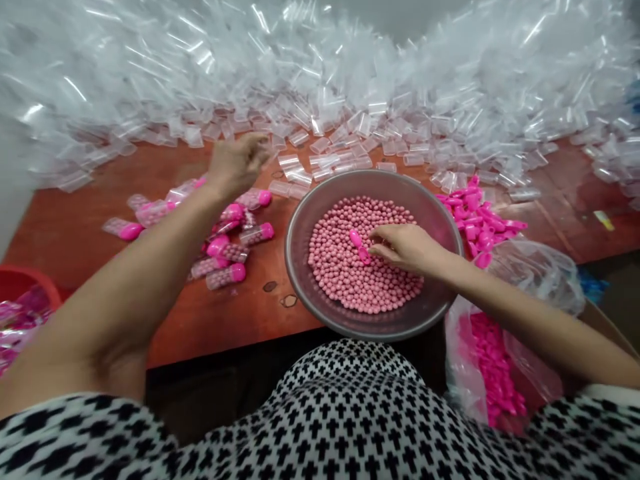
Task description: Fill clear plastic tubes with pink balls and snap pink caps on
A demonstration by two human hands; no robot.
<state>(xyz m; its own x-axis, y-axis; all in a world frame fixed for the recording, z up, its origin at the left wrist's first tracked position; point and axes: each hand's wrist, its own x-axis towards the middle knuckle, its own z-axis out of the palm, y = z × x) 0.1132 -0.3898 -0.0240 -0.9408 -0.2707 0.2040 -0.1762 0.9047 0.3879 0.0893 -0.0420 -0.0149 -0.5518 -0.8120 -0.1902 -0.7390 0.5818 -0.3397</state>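
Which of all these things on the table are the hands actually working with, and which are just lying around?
In use:
- right hand holding a pink scoop
- metal bowl of pink beads
- left hand reaching at the clear empty tubes

Lying about:
- filled pink-capped tubes
- loose pink caps
- bag of pink caps
- red basket

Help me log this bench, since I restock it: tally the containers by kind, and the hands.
Metal bowl of pink beads: 1
Plastic bag of pink caps: 1
Red tub: 1
Hands: 2, left hand, right hand
Total: 5
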